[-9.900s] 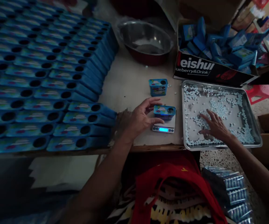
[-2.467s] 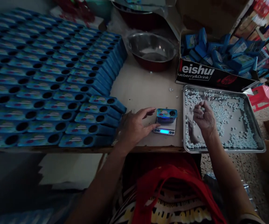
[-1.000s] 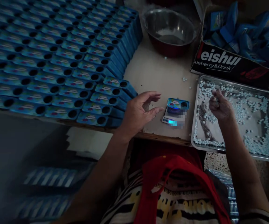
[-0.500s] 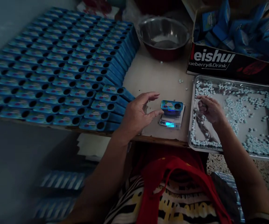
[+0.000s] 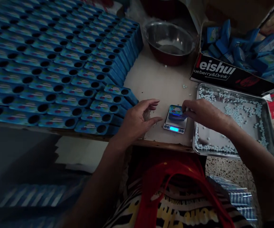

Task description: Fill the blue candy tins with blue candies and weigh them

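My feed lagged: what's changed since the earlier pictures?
The bare right hand moved left, from the rectangular silver metal tray to the small blue printed box on the silver digital scale. A second such box no longer stands behind the scale. The left hand stays open alongside.

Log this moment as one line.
blue box: on scale, display lit; left hand: open, left of scale; right hand: at box's top; tray: holding pellets

Single head-worn view | faces forward and down, past the red apron | near the worktop, which spans the middle | speckled floor lower right
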The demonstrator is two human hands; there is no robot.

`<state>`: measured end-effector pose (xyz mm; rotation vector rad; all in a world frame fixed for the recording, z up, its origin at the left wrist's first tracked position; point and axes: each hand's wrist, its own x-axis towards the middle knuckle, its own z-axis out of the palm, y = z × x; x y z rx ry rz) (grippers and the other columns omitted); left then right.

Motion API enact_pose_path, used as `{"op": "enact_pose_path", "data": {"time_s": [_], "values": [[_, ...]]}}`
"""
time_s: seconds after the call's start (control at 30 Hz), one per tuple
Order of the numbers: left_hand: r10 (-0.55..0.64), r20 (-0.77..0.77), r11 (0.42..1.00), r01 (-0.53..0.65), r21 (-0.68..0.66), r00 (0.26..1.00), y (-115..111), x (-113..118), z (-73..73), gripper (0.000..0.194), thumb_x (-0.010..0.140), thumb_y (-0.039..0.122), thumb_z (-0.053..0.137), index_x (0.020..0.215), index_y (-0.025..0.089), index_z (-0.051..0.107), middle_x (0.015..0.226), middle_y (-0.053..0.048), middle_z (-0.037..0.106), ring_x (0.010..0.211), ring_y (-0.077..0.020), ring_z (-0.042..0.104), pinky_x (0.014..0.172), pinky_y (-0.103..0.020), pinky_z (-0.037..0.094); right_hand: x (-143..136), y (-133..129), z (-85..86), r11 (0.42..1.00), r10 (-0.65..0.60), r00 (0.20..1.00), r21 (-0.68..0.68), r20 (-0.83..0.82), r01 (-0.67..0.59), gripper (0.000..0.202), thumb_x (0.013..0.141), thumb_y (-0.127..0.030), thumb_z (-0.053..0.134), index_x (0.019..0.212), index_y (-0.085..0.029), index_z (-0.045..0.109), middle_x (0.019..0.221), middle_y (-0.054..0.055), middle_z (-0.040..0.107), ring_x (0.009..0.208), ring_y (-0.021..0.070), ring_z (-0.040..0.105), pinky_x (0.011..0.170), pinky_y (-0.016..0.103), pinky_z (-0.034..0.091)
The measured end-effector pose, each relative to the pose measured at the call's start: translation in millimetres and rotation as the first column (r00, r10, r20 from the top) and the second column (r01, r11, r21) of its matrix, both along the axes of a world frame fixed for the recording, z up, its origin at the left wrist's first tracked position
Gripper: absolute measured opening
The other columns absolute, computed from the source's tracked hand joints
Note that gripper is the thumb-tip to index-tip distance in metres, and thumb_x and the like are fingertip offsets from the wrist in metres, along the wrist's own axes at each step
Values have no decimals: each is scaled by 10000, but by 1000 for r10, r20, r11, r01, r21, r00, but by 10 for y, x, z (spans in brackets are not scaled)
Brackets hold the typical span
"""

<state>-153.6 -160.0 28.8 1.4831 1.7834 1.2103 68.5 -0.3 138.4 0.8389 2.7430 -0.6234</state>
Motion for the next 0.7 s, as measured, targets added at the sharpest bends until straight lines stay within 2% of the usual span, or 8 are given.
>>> {"op": "enact_pose_path", "data": {"time_s": [0.13,0.3,0.47,0.57,0.63,0.7], "values": [[-15,1,1000,15,-24,1000,-27,-53,-55,634,915,517,846,1455,229,683,1401,-134,762,1195,-315,780,1086,-500,645,-57,20,42,1000,1,998,26,62,-2,154,974,-130,721,1098,-184,796,916,62,789,825,198,676,754,299,406],[-40,-22,997,39,-59,999,-49,-91,-48,611,914,413,836,1481,260,669,1418,-109,737,1193,-299,778,1066,-482,651,-112,57,13,997,-58,997,54,43,56,269,904,-180,869,1164,-187,799,961,56,794,846,203,679,754,293,406],[-62,-13,997,62,-52,998,-49,-87,-46,586,917,397,844,1460,253,682,1404,-114,714,1171,-295,778,1041,-477,655,-225,85,22,994,-103,992,50,72,99,170,835,-160,927,946,-184,800,892,30,767,806,179,636,745,291,381],[-83,-4,996,83,-31,997,-56,-84,-68,565,909,368,852,1438,245,694,1412,-123,706,1157,-294,778,1038,-486,652,-212,105,25,991,-133,991,20,26,132,161,798,-130,922,816,-183,771,835,12,744,790,167,620,760,297,381],[-81,-5,996,81,-24,997,-52,-70,-79,542,903,353,855,1413,243,709,1400,-124,716,1146,-298,781,1038,-497,649,-166,131,-6,985,-165,984,-54,-61,162,165,791,-145,916,769,-185,757,802,6,731,786,165,617,773,306,392],[-58,17,998,59,-20,998,-31,-40,-75,502,913,362,847,1385,239,728,1361,-121,740,1133,-297,787,1020,-489,654,-112,177,-73,962,-236,956,-182,-177,204,206,792,-228,935,736,-186,741,764,4,711,767,163,602,764,316,404]]}}
